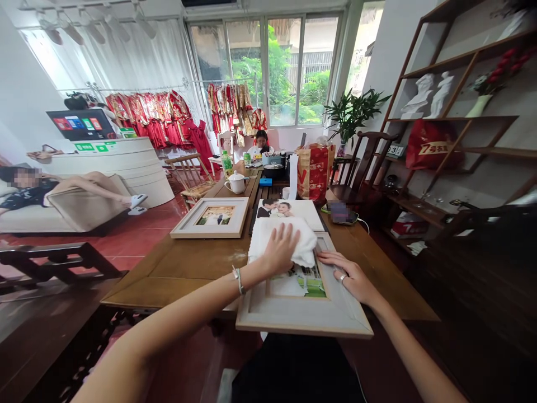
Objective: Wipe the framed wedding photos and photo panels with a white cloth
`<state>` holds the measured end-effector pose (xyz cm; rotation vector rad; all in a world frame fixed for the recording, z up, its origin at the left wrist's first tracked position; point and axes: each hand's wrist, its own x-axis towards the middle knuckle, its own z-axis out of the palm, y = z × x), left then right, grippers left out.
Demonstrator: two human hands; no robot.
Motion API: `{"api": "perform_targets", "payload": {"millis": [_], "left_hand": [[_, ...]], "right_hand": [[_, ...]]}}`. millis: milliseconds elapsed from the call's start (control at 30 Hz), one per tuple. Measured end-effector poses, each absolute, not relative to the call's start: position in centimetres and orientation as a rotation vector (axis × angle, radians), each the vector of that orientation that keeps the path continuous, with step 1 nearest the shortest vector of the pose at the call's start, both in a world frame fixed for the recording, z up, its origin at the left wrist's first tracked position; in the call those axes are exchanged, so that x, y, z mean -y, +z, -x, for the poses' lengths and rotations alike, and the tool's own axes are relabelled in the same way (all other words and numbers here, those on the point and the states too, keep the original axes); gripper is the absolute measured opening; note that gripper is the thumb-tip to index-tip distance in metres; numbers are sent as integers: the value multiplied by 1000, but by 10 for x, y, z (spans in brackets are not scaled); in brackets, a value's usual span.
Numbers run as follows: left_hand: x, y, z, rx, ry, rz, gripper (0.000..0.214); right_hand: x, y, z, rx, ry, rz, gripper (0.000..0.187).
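Note:
A pale wooden picture frame [308, 313] holding a photo lies at the near edge of the wooden table [188, 268]. My left hand [280, 249] presses flat on a white cloth [268, 232] spread over the frame's upper part, fingers stretched out. My right hand [350, 273], with a ring on one finger, rests flat on the frame's right side, fingers apart. A bracelet sits on my left wrist.
A second framed photo [212, 218] lies to the left, and a wedding photo print [289, 210] just beyond the cloth. A teapot [236, 182], red bag [315, 170] and phone [342, 212] stand farther back. One person sits at the far end; another reclines on a sofa at left. Shelves line the right.

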<state>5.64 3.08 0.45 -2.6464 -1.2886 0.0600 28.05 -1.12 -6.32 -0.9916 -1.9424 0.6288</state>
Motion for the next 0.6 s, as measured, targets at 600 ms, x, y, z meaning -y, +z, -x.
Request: {"api": "perform_targets", "payload": {"millis": [600], "left_hand": [[112,31,-58,641,72,3202,77]], "right_hand": [[8,-68,-280,1902,646,1019,42]]}}
